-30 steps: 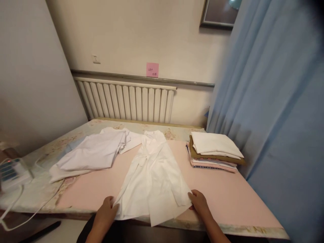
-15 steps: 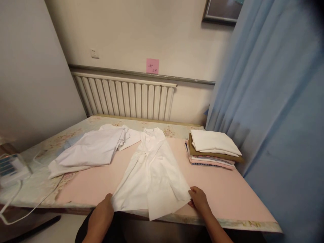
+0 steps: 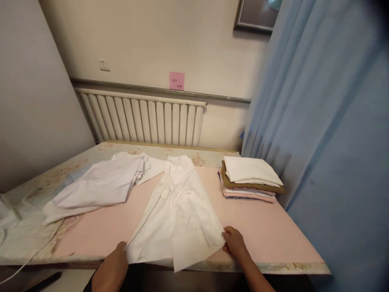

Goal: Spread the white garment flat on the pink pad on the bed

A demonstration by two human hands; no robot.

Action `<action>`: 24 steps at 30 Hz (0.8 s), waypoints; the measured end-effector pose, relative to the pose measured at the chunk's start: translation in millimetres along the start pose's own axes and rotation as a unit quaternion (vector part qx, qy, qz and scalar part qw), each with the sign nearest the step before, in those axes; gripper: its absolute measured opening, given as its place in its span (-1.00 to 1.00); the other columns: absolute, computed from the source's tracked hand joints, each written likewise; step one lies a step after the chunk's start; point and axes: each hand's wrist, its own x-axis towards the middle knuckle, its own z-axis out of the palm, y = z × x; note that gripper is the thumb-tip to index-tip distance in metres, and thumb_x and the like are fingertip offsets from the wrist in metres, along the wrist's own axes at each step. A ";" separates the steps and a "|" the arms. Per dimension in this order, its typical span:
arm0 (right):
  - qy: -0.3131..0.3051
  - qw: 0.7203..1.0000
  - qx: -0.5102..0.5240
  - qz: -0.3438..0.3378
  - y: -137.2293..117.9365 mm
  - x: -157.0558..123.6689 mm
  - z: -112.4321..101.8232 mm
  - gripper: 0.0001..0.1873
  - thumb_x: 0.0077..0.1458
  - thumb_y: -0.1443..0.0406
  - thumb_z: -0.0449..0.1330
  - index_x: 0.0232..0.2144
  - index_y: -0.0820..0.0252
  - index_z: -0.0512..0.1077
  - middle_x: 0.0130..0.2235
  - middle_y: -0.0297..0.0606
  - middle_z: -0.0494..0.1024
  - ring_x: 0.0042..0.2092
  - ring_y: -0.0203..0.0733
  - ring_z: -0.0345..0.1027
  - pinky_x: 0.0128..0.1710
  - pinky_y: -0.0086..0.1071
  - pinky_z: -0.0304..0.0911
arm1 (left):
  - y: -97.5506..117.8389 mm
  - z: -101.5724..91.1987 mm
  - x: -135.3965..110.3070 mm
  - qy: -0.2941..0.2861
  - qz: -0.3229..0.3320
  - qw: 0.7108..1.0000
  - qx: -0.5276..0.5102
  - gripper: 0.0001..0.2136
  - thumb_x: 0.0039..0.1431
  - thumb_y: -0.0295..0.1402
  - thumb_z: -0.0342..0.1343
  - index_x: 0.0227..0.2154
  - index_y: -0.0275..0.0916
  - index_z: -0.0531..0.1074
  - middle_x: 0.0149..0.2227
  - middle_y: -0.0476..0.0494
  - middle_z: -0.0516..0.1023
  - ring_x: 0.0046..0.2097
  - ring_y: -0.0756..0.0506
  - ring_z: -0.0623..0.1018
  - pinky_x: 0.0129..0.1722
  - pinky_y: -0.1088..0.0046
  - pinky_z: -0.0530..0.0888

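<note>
A white garment with a collar, like a shirt or coat, lies spread lengthwise over a pink cloth on the table, its collar end away from me. Its lower edge hangs slightly past the table's front edge. My left hand is closed on the garment's lower left corner; the fingertips are mostly hidden. Pinched between the thumb and fingers of my right hand is the lower right corner. The hem is drawn wide between both hands, with soft creases running up the middle.
On the left lies a loose heap of white clothes. A stack of folded clothes stands at the right, beside a blue curtain. Behind the table are a radiator and the wall. A white cable crosses the left front edge.
The view has shifted slightly, so the scene sits a little further left. Both hands keep their hold on the garment's corners, and it lies almost the same way.
</note>
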 end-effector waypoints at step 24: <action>0.167 0.893 -0.292 -0.300 -23.1 -19.9 -4.9 -0.64 0.22 0.30 -0.10 -0.07 0.23 0.41 -0.05 -0.05 0.52 -0.02 -0.04 0.40 0.01 -0.18 0.30 | 27.8 31.5 9.1 0.219 0.116 0.963 0.107 -0.62 0.21 -0.38 -0.17 0.03 -0.38 0.34 0.10 -0.38 0.35 0.13 -0.32 0.31 0.13 0.13 0.25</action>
